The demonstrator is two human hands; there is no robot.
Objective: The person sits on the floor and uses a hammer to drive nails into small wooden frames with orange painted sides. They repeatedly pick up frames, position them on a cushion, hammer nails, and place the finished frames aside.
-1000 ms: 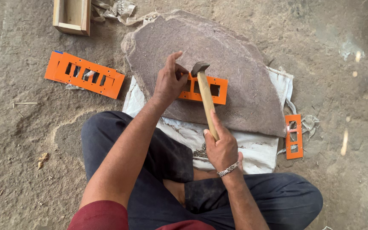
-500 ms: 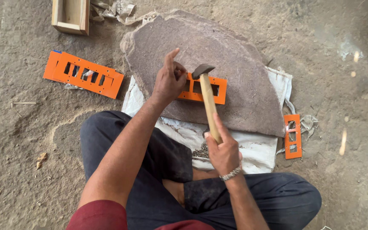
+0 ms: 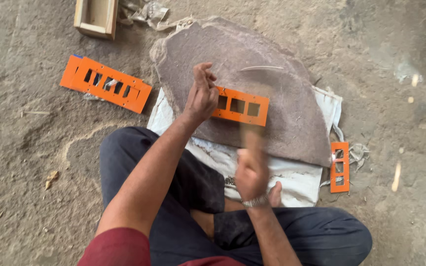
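The right hand (image 3: 251, 170) is closed around a wooden hammer handle (image 3: 246, 135), and both are smeared by motion blur. Half a second ago the hammer stood sharp, its head resting near the orange plate; now the head (image 3: 262, 69) shows only as a faint pale streak higher up over the stone, so the hammer is in mid-swing. A metal bracelet (image 3: 255, 201) sits on that wrist.

The left hand (image 3: 200, 96) rests on the left end of the orange plate (image 3: 240, 106), fingers bunched together and pinching something too small to make out. Compared with the earlier views it has barely shifted, so the plate keeps its place while the hammer moves.

The plate is a flat orange strip with 3 rectangular cut-outs showing, lying on a big flat grey-brown stone (image 3: 272, 88). The stone sits partly on a white sack (image 3: 292, 180) spread on the dirt floor (image 3: 25, 162) in front of the person's crossed legs in dark trousers.

Farther out, a longer orange plate (image 3: 105, 83) with a row of slots lies on the floor to the left, well apart from the stone. A small orange plate (image 3: 339, 167) lies to the right, just beside the sack's edge. A wooden box (image 3: 96, 17) stands at the top left, with crumpled cloth (image 3: 146, 12) beside it.
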